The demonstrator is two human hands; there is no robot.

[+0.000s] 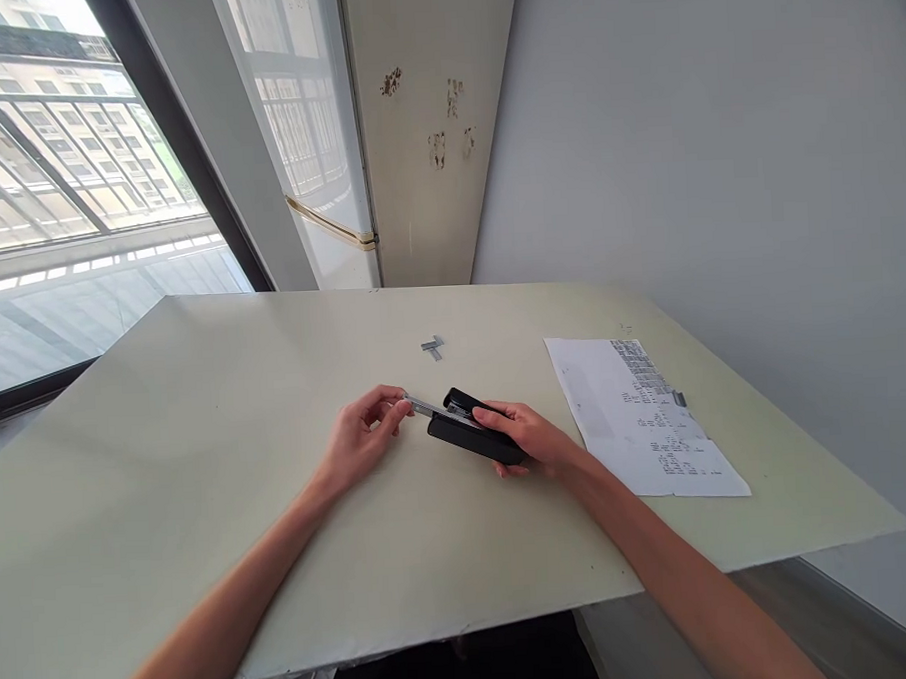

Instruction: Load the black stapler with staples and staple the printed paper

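Head view is looking down on a pale table [203, 470] that is filling the lower half of the frame. At the upper left a large window [63, 196] is letting in daylight, and a tall white fridge [339, 134] is standing behind the far edge of the table, at the upper middle. The left hand [363, 433] is coming in from the lower left and is resting a little left of the centre. Its thumb and fingertips are pinching narrowly on the free end of a thin metal rail [426, 409]. This rail is sticking out to the left from a black stapler [472, 431], which is sitting at the centre of the frame with its top part lifted open. Higher in the frame, apart from both hands, a few loose staple strips [432, 347] are lying on the table. Just right of the centre, the right hand [528, 438] is coming in from the lower right and is closing around the rear part of the stapler, its fingers lying over the top. Further right, near this hand but not touching it, a printed sheet of paper [644, 416] is lying flat. A small grey thing [679, 399], too small to identify, is sitting at its right edge. A plain grey wall [714, 118] is filling the upper right.
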